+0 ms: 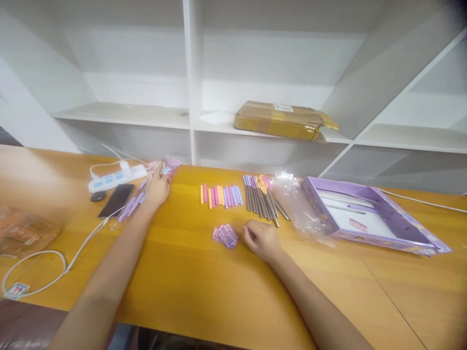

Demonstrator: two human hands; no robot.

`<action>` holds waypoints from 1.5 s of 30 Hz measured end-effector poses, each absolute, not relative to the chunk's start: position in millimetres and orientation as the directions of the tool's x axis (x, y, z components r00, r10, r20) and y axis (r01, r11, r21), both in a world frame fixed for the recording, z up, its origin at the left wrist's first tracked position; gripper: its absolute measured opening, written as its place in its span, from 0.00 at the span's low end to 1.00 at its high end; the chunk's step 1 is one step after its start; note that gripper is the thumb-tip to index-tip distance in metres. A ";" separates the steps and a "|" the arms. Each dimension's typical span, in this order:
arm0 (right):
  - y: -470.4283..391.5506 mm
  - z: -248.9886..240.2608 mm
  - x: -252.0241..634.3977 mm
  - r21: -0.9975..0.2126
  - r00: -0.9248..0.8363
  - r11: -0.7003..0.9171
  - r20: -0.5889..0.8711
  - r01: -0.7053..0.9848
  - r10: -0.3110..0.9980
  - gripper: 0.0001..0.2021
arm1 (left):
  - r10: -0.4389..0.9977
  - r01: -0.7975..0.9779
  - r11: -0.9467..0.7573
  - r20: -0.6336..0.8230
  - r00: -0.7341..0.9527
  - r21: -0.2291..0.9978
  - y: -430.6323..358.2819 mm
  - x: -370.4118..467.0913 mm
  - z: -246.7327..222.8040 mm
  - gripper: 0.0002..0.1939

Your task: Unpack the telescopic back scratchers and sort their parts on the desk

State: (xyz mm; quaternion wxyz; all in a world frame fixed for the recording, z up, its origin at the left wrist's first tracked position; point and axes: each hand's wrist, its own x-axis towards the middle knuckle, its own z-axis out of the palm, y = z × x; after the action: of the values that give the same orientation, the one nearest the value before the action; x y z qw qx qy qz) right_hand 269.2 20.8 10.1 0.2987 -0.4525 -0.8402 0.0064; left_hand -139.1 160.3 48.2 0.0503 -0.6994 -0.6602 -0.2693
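Note:
My left hand (158,188) reaches to the back left of the table, its fingers bent down onto a pile of pink and purple plastic packets (172,165). What its fingertips grip is hidden and blurred. Purple flat sticks (132,204) lie beside that wrist. My right hand (264,239) rests on the table with fingers curled and nothing visible in them. Just left of it is a small fanned stack of pink-purple packets (225,236). Beyond lie a row of orange, pink, purple and blue sticks (222,196) and a bunch of metal rods with coloured looped tops (263,197).
A purple open box (386,241) stands right, beside crumpled clear plastic (304,209). At left are a power strip (116,179), a phone (116,200), a black mouse-like object (98,196), white cable (85,243) and an orange bag (25,231). A taped carton (279,121) sits on the shelf.

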 end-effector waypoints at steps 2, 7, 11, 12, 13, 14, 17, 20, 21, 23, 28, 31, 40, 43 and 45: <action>19.6 9.6 271.2 -0.286 -0.410 0.606 0.522 0.742 0.748 0.19 | 0.898 0.966 -0.071 0.437 -0.047 0.250 159.1 -140.5 49.6 0.18; 18.0 10.0 272.5 -0.343 -0.410 0.633 0.536 0.693 0.739 0.19 | 0.953 0.990 0.042 0.291 -0.080 0.135 158.7 -140.4 49.4 0.30; 18.7 10.7 270.9 -0.383 -0.429 0.638 0.502 0.668 0.751 0.19 | 0.974 0.987 0.101 0.188 -0.124 0.128 158.9 -152.9 66.5 0.26; 18.9 10.8 270.8 -0.388 -0.432 0.637 0.496 0.666 0.753 0.19 | 0.977 0.985 0.115 0.167 -0.136 0.130 157.9 -156.6 75.2 0.25; 18.9 11.0 270.7 -0.393 -0.430 0.634 0.492 0.666 0.757 0.19 | 0.978 0.984 0.121 0.153 -0.141 0.132 155.7 -159.1 85.0 0.23; 18.7 11.6 270.8 -0.402 -0.420 0.625 0.489 0.669 0.764 0.20 | 0.980 0.984 0.117 0.145 -0.136 0.134 152.0 -159.7 94.9 0.22; 15.5 15.4 269.9 -0.512 -0.353 0.569 0.462 0.644 0.814 0.21 | 0.991 0.988 0.039 0.123 -0.057 0.150 129.2 -143.9 114.0 0.19; 8.3 18.7 263.4 -0.689 -0.299 0.485 0.382 0.539 0.874 0.18 | 0.989 0.974 -0.146 0.034 0.142 0.176 92.8 -106.1 103.2 0.22; 5.6 18.6 259.8 -0.714 -0.302 0.462 0.352 0.526 0.886 0.16 | 0.974 0.960 -0.227 0.028 0.226 0.164 81.0 -93.1 94.4 0.21; 1.1 16.6 251.7 -0.684 -0.354 0.463 0.306 0.564 0.884 0.12 | 0.960 0.950 -0.279 0.029 0.278 0.140 64.4 -73.9 75.8 0.20; -0.1 11.0 241.5 -0.513 -0.498 0.542 0.234 0.666 0.835 0.09 | 0.967 0.983 -0.177 0.179 0.181 -0.037 77.1 -80.5 61.1 0.21; 3.3 13.6 244.8 -0.514 -0.495 0.513 0.186 0.687 0.849 0.10 | 0.966 0.992 -0.122 0.224 0.128 -0.044 92.0 -94.0 68.4 0.21; -9.1 18.3 229.5 -0.998 -0.289 -0.009 -0.027 0.063 0.957 0.29 | 0.919 0.860 -0.388 0.073 0.387 0.333 -12.9 -18.5 74.1 0.26; -11.3 14.2 222.8 -0.990 -0.229 -0.127 -0.111 -0.056 0.967 0.29 | 0.878 0.751 -0.420 0.020 0.478 0.509 -30.9 -9.6 64.4 0.28; -12.0 12.0 220.3 -0.982 -0.222 -0.150 -0.122 -0.112 0.967 0.26 | 0.859 0.665 -0.342 -0.065 0.507 0.663 -21.4 -16.6 55.5 0.29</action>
State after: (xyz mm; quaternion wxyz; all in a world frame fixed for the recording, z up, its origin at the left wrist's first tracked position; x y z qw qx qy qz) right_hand 220.3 -12.0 12.0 0.4387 -0.4431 -0.4825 0.6152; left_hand -16.6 -21.4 55.5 -0.3238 -0.8055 -0.4732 -0.1498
